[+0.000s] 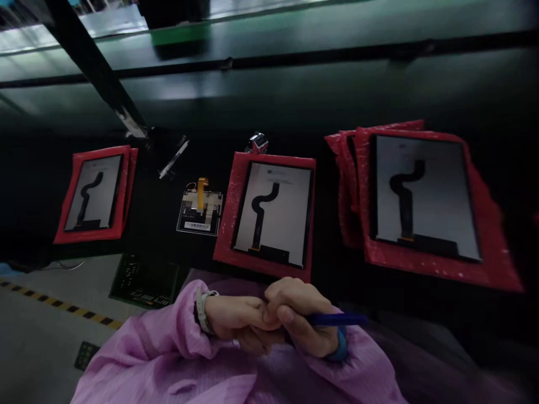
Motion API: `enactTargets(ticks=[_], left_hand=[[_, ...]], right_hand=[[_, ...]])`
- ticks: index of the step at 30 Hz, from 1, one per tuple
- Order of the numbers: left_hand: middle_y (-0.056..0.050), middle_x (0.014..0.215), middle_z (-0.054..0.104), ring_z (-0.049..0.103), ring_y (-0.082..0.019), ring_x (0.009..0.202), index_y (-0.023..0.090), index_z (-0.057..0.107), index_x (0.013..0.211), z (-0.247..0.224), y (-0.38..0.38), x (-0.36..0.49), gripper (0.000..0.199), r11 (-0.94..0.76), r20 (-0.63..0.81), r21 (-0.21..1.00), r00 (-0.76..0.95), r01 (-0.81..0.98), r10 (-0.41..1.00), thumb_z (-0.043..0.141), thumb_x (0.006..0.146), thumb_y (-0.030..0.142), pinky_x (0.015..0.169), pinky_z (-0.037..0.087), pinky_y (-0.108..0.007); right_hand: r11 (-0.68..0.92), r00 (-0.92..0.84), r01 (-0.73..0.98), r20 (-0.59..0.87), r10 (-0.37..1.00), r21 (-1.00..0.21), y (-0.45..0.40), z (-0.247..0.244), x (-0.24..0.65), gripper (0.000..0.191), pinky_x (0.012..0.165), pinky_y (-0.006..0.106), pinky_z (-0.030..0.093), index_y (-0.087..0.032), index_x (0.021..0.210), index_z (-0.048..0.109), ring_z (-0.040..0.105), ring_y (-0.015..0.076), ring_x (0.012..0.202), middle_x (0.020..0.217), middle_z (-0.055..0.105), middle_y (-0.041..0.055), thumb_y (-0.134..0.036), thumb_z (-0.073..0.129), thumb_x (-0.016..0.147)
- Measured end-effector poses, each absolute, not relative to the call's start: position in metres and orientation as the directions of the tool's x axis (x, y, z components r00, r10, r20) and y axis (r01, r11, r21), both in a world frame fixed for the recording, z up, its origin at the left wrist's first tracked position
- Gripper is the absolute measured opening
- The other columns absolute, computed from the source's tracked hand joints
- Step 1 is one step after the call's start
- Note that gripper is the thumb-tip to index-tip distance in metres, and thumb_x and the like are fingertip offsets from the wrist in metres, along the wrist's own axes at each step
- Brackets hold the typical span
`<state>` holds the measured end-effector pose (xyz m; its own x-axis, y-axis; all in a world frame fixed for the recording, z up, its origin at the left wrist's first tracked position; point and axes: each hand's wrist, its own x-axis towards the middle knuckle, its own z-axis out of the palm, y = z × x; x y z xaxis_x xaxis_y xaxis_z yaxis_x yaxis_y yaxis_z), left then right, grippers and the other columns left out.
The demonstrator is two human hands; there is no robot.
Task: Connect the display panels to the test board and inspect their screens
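Head view: the right hand (298,320) clenches a blue pen (337,320) and clasps the curled left hand (238,320), beside three display panels (273,216) lying in red foam sleeves (442,269).

Our left hand (238,320) rests against our right hand (301,317), which holds a slim blue pen (337,320). Straight ahead of them lies a rectangular display panel (272,216) on red foam, with a flat square circuit board (197,210) to its left and a larger red-backed panel (423,196) to its right.
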<state>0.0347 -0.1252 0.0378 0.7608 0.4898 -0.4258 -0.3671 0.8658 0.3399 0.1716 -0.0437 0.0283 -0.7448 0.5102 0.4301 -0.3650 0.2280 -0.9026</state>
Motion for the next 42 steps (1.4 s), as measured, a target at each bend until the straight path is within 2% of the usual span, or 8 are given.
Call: enactTargets(ticks=[3,8,13,17,22,27,32,42], left_hand=[[0.009,0.053,0.020,0.013,-0.002,0.043,0.020,0.036,0.065,0.041,-0.127,0.036,0.076,0.890,-0.418,0.316,0.794,-0.328,0.441,0.084,0.053,0.078,0.044,0.001,-0.025],[0.008,0.052,0.021,0.013,-0.004,0.044,0.021,0.037,0.063,0.037,-0.126,0.038,0.075,0.898,-0.372,0.330,0.834,-0.290,0.407,0.079,0.054,0.083,0.042,0.004,-0.025],[0.008,0.045,0.017,0.014,-0.006,0.041,0.022,0.033,0.050,0.033,-0.129,0.028,0.079,0.826,-0.300,0.434,0.807,-0.360,0.509,0.041,0.071,0.097,0.041,0.008,-0.028],[0.007,0.044,0.022,0.020,-0.008,0.042,0.021,0.038,0.056,0.033,-0.135,0.006,0.072,0.537,-0.383,0.672,0.381,-0.510,0.842,0.034,0.086,0.085,0.045,0.017,-0.027],[0.001,0.060,0.040,0.033,-0.013,0.056,0.019,0.046,0.064,0.015,-0.134,-0.022,0.055,0.219,-0.232,0.973,-0.239,-0.079,0.943,0.042,0.090,0.068,0.055,0.026,-0.029],[-0.001,0.066,0.048,0.038,-0.015,0.059,0.019,0.053,0.075,-0.009,-0.128,-0.033,0.039,0.105,-0.047,0.949,-0.197,0.297,0.979,0.034,0.097,0.045,0.060,0.032,-0.032],[-0.001,0.065,0.047,0.037,-0.015,0.057,0.019,0.053,0.075,-0.013,-0.129,-0.032,0.037,0.091,-0.022,0.950,-0.226,0.297,0.974,0.032,0.097,0.041,0.057,0.033,-0.031],[0.000,0.069,0.051,0.042,-0.014,0.059,0.019,0.053,0.078,-0.014,-0.128,-0.032,0.032,-0.042,0.107,0.951,-0.200,0.305,0.974,0.035,0.100,0.033,0.061,0.036,-0.030]], right_hand=[[0.102,-0.739,-0.550,0.540,0.404,-0.829,-0.041,0.033,0.166,0.028,0.045,0.022,0.037,-0.021,0.083,0.059,0.047,0.0090,0.042,0.055,0.054,-0.0028,-0.027,0.041,0.104],[0.053,-0.750,-0.560,0.533,0.392,-0.827,-0.036,0.041,0.165,0.029,0.045,0.022,0.038,-0.021,0.084,0.060,0.050,0.0097,0.043,0.056,0.056,-0.0017,-0.029,0.040,0.104],[0.130,-0.609,-0.496,0.451,0.652,-0.859,-0.027,0.047,0.184,0.043,0.042,0.025,0.038,-0.021,0.080,0.068,0.048,0.0113,0.040,0.054,0.058,0.0000,-0.044,0.042,0.105],[0.032,-0.459,-0.326,0.188,0.868,-0.945,-0.015,0.040,0.187,0.053,0.040,0.023,0.043,-0.020,0.093,0.074,0.059,0.0137,0.047,0.065,0.067,0.0033,-0.062,0.043,0.101],[0.073,-0.425,-0.032,0.080,0.902,-0.997,0.001,0.016,0.158,0.013,0.059,0.021,0.052,-0.020,0.092,0.067,0.063,0.0111,0.066,0.080,0.068,0.0007,-0.032,0.067,0.089],[0.093,-0.321,0.107,0.054,0.946,-0.990,-0.001,-0.012,0.141,0.011,0.053,0.021,0.042,-0.021,0.081,0.052,0.051,0.0091,0.055,0.065,0.054,-0.0049,-0.027,0.060,0.085],[0.146,-0.287,0.240,0.073,0.955,-0.960,-0.005,-0.022,0.143,0.034,0.051,0.023,0.035,-0.022,0.065,0.038,0.043,0.0085,0.048,0.053,0.046,-0.0058,-0.034,0.056,0.091],[0.217,-0.344,0.268,0.118,0.932,-0.939,-0.002,-0.017,0.141,0.043,0.047,0.022,0.030,-0.021,0.060,0.035,0.039,0.0069,0.045,0.048,0.044,-0.0062,-0.038,0.064,0.087]])
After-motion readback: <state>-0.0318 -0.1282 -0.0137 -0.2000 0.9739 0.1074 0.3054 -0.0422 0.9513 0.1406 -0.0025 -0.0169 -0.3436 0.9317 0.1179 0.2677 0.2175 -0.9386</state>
